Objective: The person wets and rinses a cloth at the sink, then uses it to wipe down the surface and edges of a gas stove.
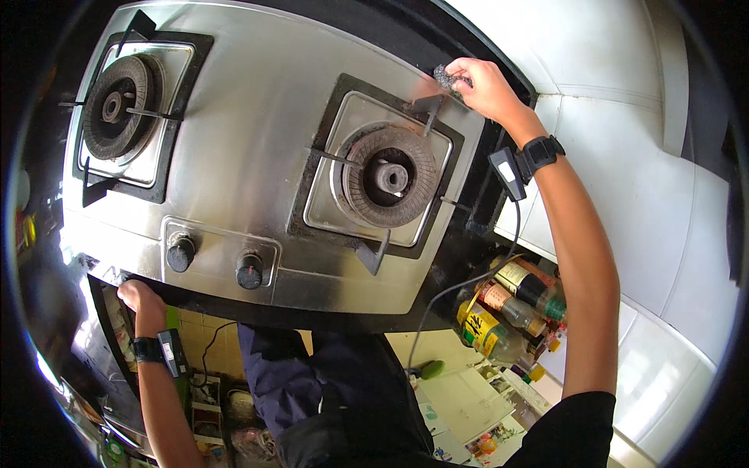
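At the back right corner of the stainless steel gas stove (246,117), my right hand (483,88) pinches a steel wool scrubber (443,76) against the metal rim. Just below it is the right burner (389,177), set in a square tray with dark pan supports (431,111) around it. My left hand (142,295) is at the black front edge of the counter, below the left control knob (181,254). Its fingers are mostly hidden, so their grip is not visible. A second burner (120,108) stands at the left of the stove.
Several bottles (503,316) stand in a group beside the counter's right end. White wall tiles (620,175) border the right side. A cable (450,288) hangs from the device at my right wrist, across the counter edge. Below my left hand are shelves with stored items (208,409).
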Demonstrator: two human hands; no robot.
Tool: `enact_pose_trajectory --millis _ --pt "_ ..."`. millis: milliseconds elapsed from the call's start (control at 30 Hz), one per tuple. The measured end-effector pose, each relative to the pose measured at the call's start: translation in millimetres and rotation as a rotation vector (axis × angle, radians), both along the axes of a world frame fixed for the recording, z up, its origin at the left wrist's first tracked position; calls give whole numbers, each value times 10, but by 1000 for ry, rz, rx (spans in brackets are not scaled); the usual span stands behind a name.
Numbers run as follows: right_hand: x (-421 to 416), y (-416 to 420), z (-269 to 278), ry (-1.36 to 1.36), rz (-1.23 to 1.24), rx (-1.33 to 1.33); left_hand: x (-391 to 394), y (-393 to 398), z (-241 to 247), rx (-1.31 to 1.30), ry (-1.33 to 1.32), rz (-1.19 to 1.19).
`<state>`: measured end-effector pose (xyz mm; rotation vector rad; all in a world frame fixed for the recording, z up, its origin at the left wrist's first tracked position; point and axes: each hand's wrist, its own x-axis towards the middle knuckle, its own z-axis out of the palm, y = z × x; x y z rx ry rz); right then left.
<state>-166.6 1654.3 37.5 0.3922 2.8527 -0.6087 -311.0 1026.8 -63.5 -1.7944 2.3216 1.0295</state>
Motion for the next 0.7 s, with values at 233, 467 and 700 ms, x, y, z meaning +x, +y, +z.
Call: enact_pose_trajectory --millis 233,467,700 --pt "483 274 98 -37 31 140 -26 -28 23 -23 -85 -57" --pt "209 116 22 82 2 45 -133 235 155 3 -76 85" --pt "-18 14 -41 219 64 52 -25 -297 -270 32 46 7"
